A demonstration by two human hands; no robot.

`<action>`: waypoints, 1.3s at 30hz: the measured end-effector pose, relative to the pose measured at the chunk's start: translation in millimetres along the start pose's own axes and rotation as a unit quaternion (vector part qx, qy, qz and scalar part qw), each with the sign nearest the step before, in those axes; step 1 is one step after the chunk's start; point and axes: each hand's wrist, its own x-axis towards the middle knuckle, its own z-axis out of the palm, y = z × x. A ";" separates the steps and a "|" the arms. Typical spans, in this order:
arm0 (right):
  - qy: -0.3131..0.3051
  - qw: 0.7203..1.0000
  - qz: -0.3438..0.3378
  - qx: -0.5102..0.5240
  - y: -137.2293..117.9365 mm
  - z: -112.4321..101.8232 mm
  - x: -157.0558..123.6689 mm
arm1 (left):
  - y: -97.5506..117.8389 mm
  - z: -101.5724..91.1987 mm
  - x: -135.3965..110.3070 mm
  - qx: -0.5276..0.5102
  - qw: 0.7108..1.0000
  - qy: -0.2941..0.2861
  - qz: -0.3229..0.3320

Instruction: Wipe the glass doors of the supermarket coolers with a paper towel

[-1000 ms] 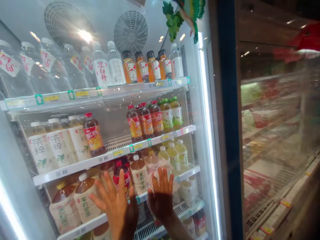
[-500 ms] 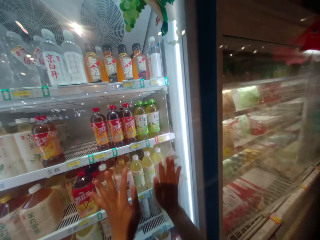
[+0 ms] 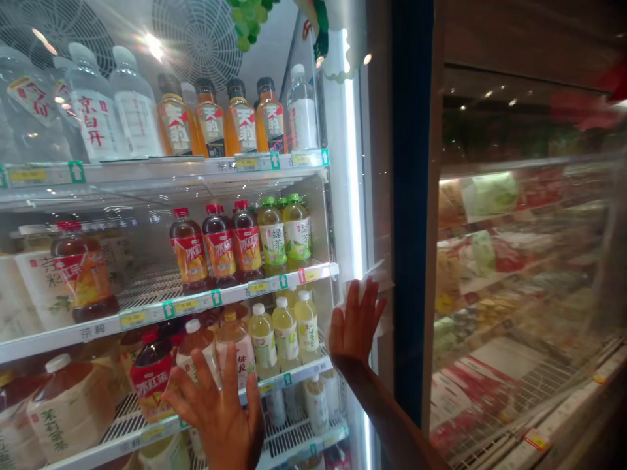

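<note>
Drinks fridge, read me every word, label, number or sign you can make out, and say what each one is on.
"天豹": black-capped orange bottles
"白开": clear bottle; its first character is partly turned away
"绿茶": green-capped bottles
"冰红茶": red-labelled bottles
"茶粹": shelf-edge strip
Up arrows: green-framed markers
Price tags: numbers too small to read surely
Packages at the right: too blurred
Other labels: unclear

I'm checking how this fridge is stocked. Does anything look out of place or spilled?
One red-capped bottle on the second shelf down stands beside white-labelled bottles, apart from the red-capped row, so it looks possibly misplaced. No spill shows, though the left hand hides part of the shelf below.
</note>
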 end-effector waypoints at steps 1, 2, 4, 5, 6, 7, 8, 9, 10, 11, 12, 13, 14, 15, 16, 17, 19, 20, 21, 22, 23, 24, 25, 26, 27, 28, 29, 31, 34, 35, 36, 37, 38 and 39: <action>-0.002 1.000 0.002 0.003 -3.2 0.0 -5.8 | -3.4 -2.7 -0.2 0.003 1.000 -0.001 -0.002; -0.010 1.000 0.001 0.007 -8.4 -1.1 -19.0 | -7.5 -5.6 -0.4 0.007 1.000 -0.001 -0.005; -0.038 0.999 -0.015 0.016 -24.1 -4.5 -55.7 | -18.3 -11.5 -1.2 0.018 1.000 0.003 -0.008; -0.055 0.998 -0.028 0.020 -34.2 -5.3 -71.2 | -24.8 -14.6 -1.8 0.024 1.000 0.005 -0.011; -0.065 0.997 -0.037 0.023 -45.6 -4.4 -79.8 | -31.9 -17.8 -2.4 0.027 1.000 0.008 -0.014; -0.065 0.997 -0.043 0.023 -58.1 -1.7 -79.8 | -39.3 -21.0 -3.1 0.030 0.999 0.009 -0.018; -0.055 0.997 -0.045 0.023 -71.4 2.6 -71.3 | -47.0 -24.5 -3.8 0.033 0.999 0.009 -0.023; -0.038 0.998 -0.045 0.024 -85.4 7.7 -56.8 | -54.8 -28.0 -4.6 0.037 0.999 0.009 -0.031; -0.021 0.998 -0.046 0.026 -99.5 12.8 -40.3 | -62.9 -31.6 -5.6 0.042 0.998 0.008 -0.040; -0.009 0.998 -0.054 0.032 -113.2 17.2 -26.5 | -71.3 -35.3 -6.8 0.047 0.998 0.007 -0.051; -0.004 0.997 -0.063 0.037 -125.8 20.4 -19.6 | -79.9 -39.1 -8.1 0.052 0.997 0.006 -0.062; -0.011 0.997 -0.071 0.042 -137.3 22.3 -22.5 | -89.0 -42.9 -9.5 0.057 0.996 0.007 -0.073; -0.028 0.995 -0.079 0.046 -147.5 22.7 -35.8 | -98.6 -46.8 -10.9 0.062 0.995 0.008 -0.083; -0.042 0.994 -0.085 0.048 -156.9 22.3 -57.8 | -108.7 -50.8 -12.1 0.066 0.994 0.008 -0.089; -0.075 0.991 -0.097 0.052 -166.0 21.4 -84.7 | -119.4 -55.0 -13.0 0.068 0.993 0.007 -0.092; -0.092 0.986 -0.121 0.062 -175.7 20.8 -111.5 | -130.7 -59.3 -13.4 0.070 0.993 0.006 -0.091; -0.087 0.983 -0.148 0.068 -200.7 22.5 -146.3 | -154.7 -68.0 -12.6 0.077 0.993 0.006 -0.085; -0.081 0.983 -0.148 0.070 -217.3 25.1 -148.5 | -167.1 -72.3 -11.6 0.080 0.993 0.009 -0.082; -0.078 0.984 -0.142 0.071 -236.6 28.5 -140.5 | -179.5 -76.4 -10.3 0.085 0.993 0.016 -0.081; -0.071 0.986 -0.133 0.074 -258.0 32.5 -124.8 | -191.9 -80.4 -9.0 0.090 0.992 0.025 -0.082; -0.071 0.987 -0.126 0.073 -280.0 36.5 -105.7 | -204.1 -84.1 -7.8 0.093 0.992 0.034 -0.083; -0.059 0.989 -0.116 0.064 -301.3 40.0 -88.0 | -216.0 -87.7 -7.1 0.094 0.991 0.042 -0.084; -0.041 0.991 -0.116 0.060 -320.4 42.6 -75.6 | -227.7 -91.1 -6.7 0.094 0.991 0.046 -0.084; -0.044 0.989 -0.127 0.060 -336.6 44.0 -71.2 | -239.1 -94.3 -6.8 0.093 0.991 0.047 -0.084; -0.048 0.986 -0.146 0.060 -349.6 44.1 -75.3 | -250.1 -97.4 -7.2 0.090 0.992 0.045 -0.082; -0.058 0.982 -0.170 0.062 -359.9 43.3 -86.2 | -260.8 -100.5 -7.8 0.087 0.992 0.039 -0.076; -0.069 0.977 -0.193 0.065 -368.5 42.3 -100.8 | -271.0 -103.5 -8.3 0.085 0.993 0.034 -0.070; -0.078 0.971 -0.216 0.068 -384.7 42.2 -126.6 | -289.1 -109.5 -8.7 0.083 0.994 0.031 -0.065; -0.068 0.980 -0.171 0.070 -414.7 49.9 -125.5 | -309.0 -117.9 -7.1 0.080 0.994 0.035 -0.068; -0.057 0.985 -0.149 0.072 -424.3 53.3 -117.3 | -313.6 -120.5 -6.3 0.078 0.994 0.032 -0.064; -0.050 0.987 -0.132 0.073 -432.1 55.9 -109.8 | -317.5 -122.7 -5.5 0.077 0.995 0.023 -0.055; -0.048 0.988 -0.125 0.074 -437.1 57.3 -105.8 | -320.8 -124.6 -5.0 0.078 0.996 0.015 -0.046; -0.050 0.988 -0.130 0.073 -439.1 57.1 -107.1 | -323.6 -126.2 -4.7 0.080 0.996 0.009 -0.041; -0.057 0.986 -0.143 0.070 -438.2 55.5 -113.8 | -326.2 -127.3 -4.7 0.084 0.996 0.008 -0.039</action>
